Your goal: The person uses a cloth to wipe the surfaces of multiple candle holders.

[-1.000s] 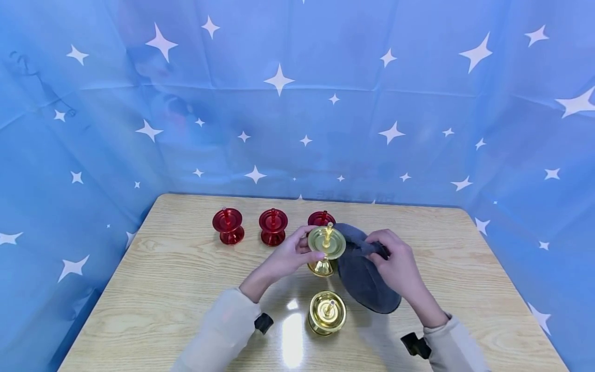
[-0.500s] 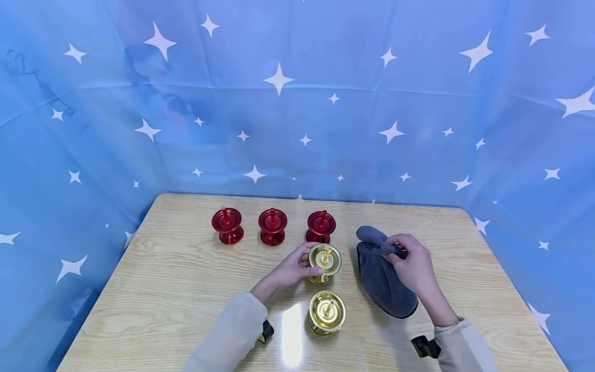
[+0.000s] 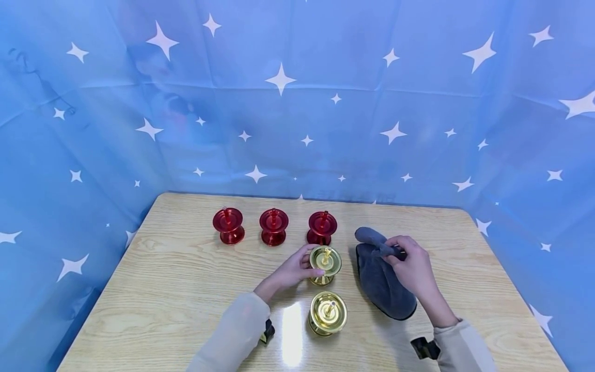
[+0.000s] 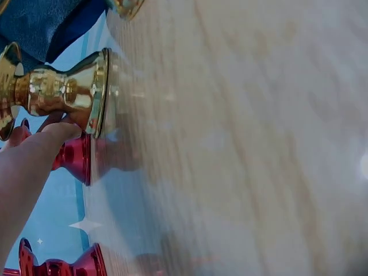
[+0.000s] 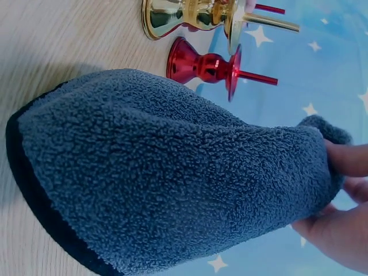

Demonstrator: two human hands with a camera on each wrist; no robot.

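Left grip (image 3: pixel 296 266) holds a gold candlestick (image 3: pixel 327 265), the cloth (image 3: pixel 385 285) now apart.

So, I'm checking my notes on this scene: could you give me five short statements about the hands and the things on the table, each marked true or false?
1. The left hand holds the far gold stand. True.
2. The right hand holds a red stand. False: it pinches the gray-blue cloth.
3. Three red stands are in a row near the far edge of the table. True.
4. The near gold stand lies on its side. False: it is upright.
5. The backdrop is blue with white stars. True.
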